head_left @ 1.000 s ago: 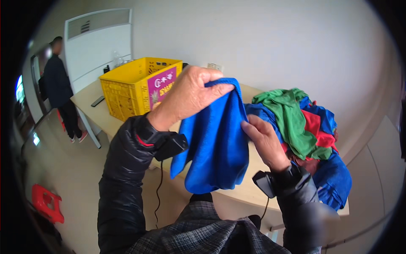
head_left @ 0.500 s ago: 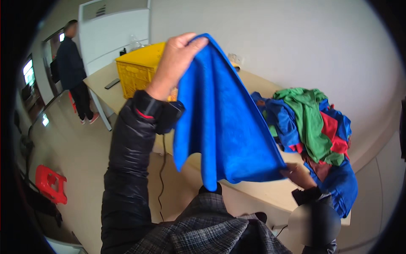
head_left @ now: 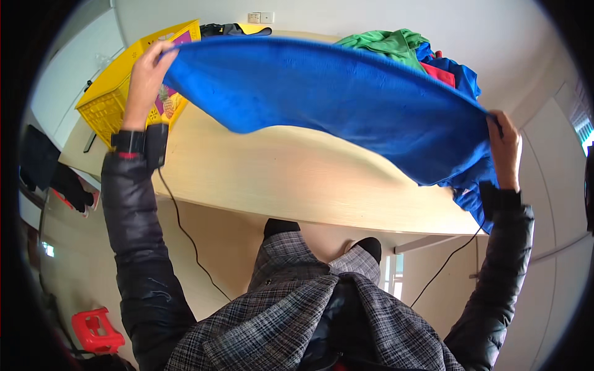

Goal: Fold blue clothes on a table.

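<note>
A blue cloth (head_left: 322, 89) stretches wide above the table, its upper edge pulled into a long curve between my two hands. My left hand (head_left: 148, 71) pinches one corner, in front of the yellow crate. The opposite corner is gripped by my right hand (head_left: 506, 145), out at the table's right side. Below, the cloth's lower edge hangs loose and billows a little. Behind its right part lies a heap of green, red and blue cloths (head_left: 396, 46), partly hidden by it. More blue fabric hangs at the table's right edge, near my right wrist.
The pale wooden table (head_left: 278, 179) spans in front of me. At its far left stands a yellow crate (head_left: 102, 114) with fruit pictures. A dark thin object (head_left: 90, 142) lies beside it. Cables run from both wrists. A red stool (head_left: 98, 331) and a person's legs (head_left: 74, 188) show at left.
My hands have moved apart, my left going left and my right going up and right. The blue cloth went from hanging in folds to being spread sideways. The view has swung right.
</note>
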Tool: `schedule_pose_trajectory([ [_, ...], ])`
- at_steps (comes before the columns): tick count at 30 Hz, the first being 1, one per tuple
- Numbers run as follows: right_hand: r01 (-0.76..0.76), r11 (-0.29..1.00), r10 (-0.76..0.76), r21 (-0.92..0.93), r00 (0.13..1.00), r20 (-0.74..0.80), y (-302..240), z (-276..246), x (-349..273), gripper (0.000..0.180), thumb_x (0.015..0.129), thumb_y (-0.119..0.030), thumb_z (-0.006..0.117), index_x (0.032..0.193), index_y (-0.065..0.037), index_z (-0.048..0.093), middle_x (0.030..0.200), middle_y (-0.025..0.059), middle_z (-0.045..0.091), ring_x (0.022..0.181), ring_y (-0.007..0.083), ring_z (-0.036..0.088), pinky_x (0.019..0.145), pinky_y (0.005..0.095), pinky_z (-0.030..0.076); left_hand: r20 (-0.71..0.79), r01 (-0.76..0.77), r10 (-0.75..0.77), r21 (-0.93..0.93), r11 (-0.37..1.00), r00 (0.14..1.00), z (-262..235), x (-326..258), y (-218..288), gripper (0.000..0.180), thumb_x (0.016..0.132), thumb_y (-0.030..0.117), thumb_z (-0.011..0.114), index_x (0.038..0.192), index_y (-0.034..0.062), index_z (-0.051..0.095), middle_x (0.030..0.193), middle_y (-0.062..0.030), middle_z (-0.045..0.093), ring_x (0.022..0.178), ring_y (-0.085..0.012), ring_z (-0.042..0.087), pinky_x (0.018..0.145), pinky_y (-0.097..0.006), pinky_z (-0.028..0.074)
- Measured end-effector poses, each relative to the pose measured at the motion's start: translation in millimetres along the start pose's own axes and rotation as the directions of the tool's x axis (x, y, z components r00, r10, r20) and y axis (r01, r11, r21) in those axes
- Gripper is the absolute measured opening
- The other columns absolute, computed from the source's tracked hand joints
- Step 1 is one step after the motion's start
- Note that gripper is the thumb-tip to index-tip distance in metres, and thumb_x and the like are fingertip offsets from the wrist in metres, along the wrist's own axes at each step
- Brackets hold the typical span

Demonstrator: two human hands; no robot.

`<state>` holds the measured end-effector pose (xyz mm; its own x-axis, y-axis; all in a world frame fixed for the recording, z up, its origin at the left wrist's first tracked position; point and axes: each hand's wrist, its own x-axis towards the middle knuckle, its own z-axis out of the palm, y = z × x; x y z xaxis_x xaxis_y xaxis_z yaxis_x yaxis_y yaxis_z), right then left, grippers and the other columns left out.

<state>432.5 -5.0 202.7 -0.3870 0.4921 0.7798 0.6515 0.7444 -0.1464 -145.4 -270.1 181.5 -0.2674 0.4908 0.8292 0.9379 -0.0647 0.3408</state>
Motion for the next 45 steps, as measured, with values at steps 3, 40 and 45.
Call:
schedule_pose_trajectory([
  [3, 0.209, 0.976, -0.206, -0.053, 0.977, 0.061, 0.5, -6.1, -53.9, 0.015, 0.086, 0.004, 0.062, 0.100, -0.001, 0.062, 0.089, 0.0171, 0.062, 0.081, 0.0344, 0.063, 0.073, 0.0388, 0.051, 0.130, 0.126, -0.111, -0.110, 0.986, 0.985, 0.4, -64.0, -4.1, 0.007, 0.093, 0.003, 0.061, 0.097, -0.0004, 0.057, 0.088, -0.0063, 0.055, 0.083, -0.0126, 0.054, 0.077, -0.027, 0.046],
  [40, -0.682, 0.264, 0.616, 0.682, 0.663, 0.425, 4.0, 87.0, -267.1, 0.019, 0.100, -0.004, 0.052, 0.115, -0.005, 0.063, 0.111, 0.0038, 0.064, 0.099, 0.0109, 0.060, 0.088, 0.0244, 0.049, 0.248, 0.691, -0.649, -0.166, 0.703, 0.720, 29.4, -300.0, -61.4, 0.030, 0.089, 0.007, 0.071, 0.117, 0.0050, 0.062, 0.086, 0.0020, 0.059, 0.078, -0.0051, 0.052, 0.069, -0.022, 0.045],
  [45, -0.684, 0.407, 0.569, 0.606, 0.709, 0.417, 1.1, 85.7, -263.1, 0.023, 0.098, 0.000, 0.050, 0.116, -0.004, 0.064, 0.109, 0.0033, 0.065, 0.100, 0.0110, 0.060, 0.091, 0.0253, 0.049, 0.326, 0.617, -0.555, -0.127, 0.777, 0.766, 44.7, -306.3, -89.1, 0.024, 0.089, 0.007, 0.071, 0.111, 0.0037, 0.062, 0.087, -0.0003, 0.061, 0.079, -0.0068, 0.053, 0.071, -0.024, 0.047],
])
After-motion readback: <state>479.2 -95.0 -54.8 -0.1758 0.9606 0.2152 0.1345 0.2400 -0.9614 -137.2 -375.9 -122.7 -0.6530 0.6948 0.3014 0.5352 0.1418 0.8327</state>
